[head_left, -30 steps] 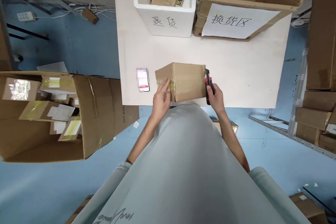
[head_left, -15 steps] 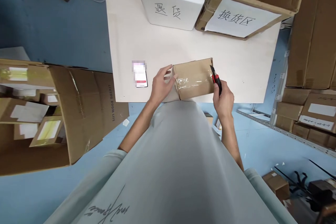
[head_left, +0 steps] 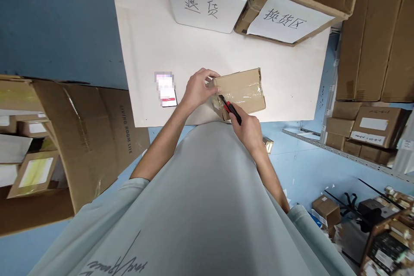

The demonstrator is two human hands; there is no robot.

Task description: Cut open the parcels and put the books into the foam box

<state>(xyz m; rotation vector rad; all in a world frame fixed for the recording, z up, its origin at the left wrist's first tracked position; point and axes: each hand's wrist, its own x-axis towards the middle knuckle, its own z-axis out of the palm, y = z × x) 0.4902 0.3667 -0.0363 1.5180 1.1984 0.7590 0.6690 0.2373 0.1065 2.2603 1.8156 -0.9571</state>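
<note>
A small brown cardboard box [head_left: 242,85] with clear tape along its top lies near the front edge of the white table. My left hand [head_left: 199,88] grips its left end, with the thumb on the top corner and the fingers behind. In my right hand [head_left: 248,128] is a red and black utility knife [head_left: 232,109], the fist wrapped round its handle. The knife's tip points up and left, at the box's left end just below my left thumb. Whether the blade touches the tape I cannot tell.
A phone [head_left: 167,90] lies left on the table [head_left: 142,51]. At the back stand a white foam bin [head_left: 203,8] and an open carton [head_left: 291,23] with a paper sign. A large carton of parcels [head_left: 87,129] is at my left; shelves with boxes [head_left: 368,127] stand right.
My right hand has carried the utility knife leftward, from the box's right end to its left end. My left hand still holds the box. The camera view has shifted slightly.
</note>
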